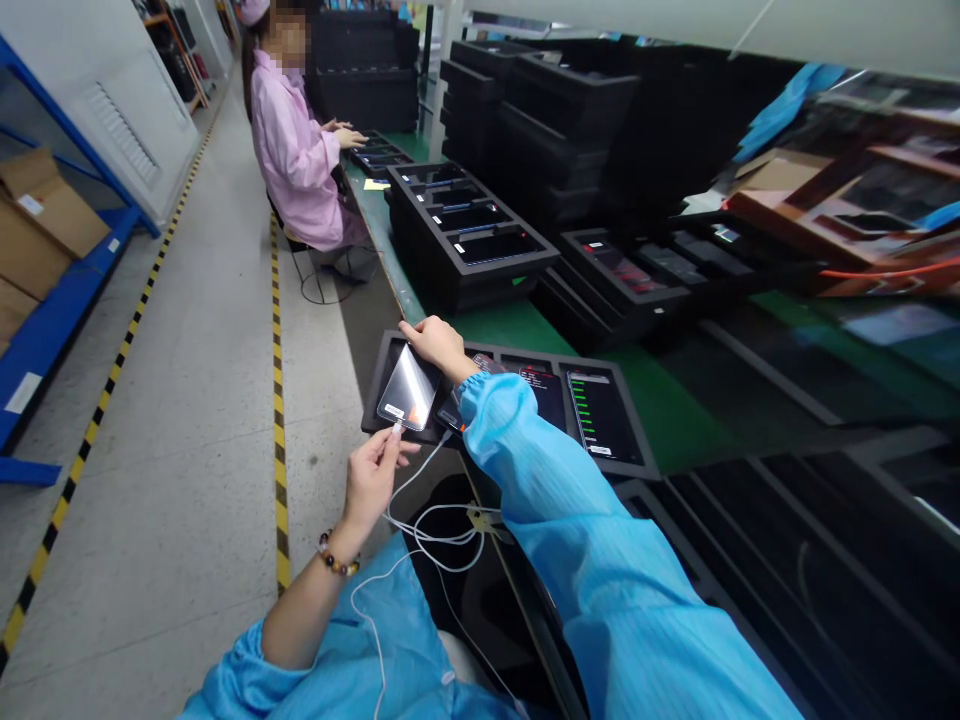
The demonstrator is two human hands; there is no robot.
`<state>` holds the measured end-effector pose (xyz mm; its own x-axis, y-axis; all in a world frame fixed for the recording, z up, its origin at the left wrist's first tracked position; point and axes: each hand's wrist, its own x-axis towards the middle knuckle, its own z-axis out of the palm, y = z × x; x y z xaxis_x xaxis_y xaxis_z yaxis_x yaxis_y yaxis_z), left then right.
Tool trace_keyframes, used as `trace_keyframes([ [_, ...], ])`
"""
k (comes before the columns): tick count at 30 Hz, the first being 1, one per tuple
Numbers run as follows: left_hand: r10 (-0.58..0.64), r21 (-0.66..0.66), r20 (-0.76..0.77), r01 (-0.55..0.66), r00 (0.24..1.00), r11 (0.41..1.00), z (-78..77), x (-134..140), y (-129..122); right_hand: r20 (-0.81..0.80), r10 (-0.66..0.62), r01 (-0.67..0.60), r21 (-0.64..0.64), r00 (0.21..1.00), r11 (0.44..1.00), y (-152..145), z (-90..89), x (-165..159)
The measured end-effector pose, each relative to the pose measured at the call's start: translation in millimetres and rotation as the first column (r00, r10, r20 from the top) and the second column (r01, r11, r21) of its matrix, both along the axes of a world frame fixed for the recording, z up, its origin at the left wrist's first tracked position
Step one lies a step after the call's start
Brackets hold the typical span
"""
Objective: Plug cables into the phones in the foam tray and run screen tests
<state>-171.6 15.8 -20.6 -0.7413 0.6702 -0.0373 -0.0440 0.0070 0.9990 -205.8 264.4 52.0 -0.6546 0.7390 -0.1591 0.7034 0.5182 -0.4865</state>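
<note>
A black foam tray (634,425) at the table's edge bears several smartphones in its slots. Over its left end a smartphone (409,388) lies tilted, its dark screen reflecting light. My right hand (437,345) reaches across and grips the far end of this phone. My left hand (373,474) pinches the white plug of a charging cable (397,428) at the phone's near end; whether the plug is fully in cannot be seen. Beside it, a second white cable (448,436) runs to another phone, partly hidden by my right sleeve. The rightmost phone (600,415) shows green bars on its screen.
White cable loops (450,540) hang at the table edge. Stacked foam trays (469,275) with phones stand farther along the green table (517,322), and tall black stacks (570,130) rise behind. A co-worker in pink (296,150) sits at the far end. A blue rack (67,330) is at left.
</note>
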Motion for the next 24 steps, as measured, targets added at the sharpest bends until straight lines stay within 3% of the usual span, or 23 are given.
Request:
trace_keyframes([
  [5, 0.018, 0.012, 0.026, -0.018, 0.999, 1.0, 0.9, -1.6, -2.8, 0.008, 0.003, -0.002, -0.013, 1.0, 1.0, -1.7, -2.2, -0.6],
  [11, -0.042, 0.027, 0.113, 0.039, 0.993, 0.999, 4.4, -4.4, -0.6, 0.01, 0.006, -0.006, -0.014, 1.0, 1.0, -0.6, -1.1, -0.6],
  [15, -0.025, 0.046, 0.23, 0.015, 0.973, 0.999, 8.2, -0.8, 4.6, 0.014, -0.005, 0.005, 0.005, 1.0, 1.0, -5.4, 3.5, 0.6],
  [20, -0.001, 0.012, 0.246, -0.002, 0.969, 1.0, 13.9, 8.4, 7.2, -0.003, -0.004, 0.004, 0.05, 1.0, 0.999, -17.4, 4.3, 2.5],
  [24, 0.044, 0.024, 0.329, -0.055, 0.943, 0.998, 14.0, 10.8, 8.5, -0.023, 0.062, -0.061, 0.043, 0.998, 0.997, -21.8, 1.2, 1.3],
])
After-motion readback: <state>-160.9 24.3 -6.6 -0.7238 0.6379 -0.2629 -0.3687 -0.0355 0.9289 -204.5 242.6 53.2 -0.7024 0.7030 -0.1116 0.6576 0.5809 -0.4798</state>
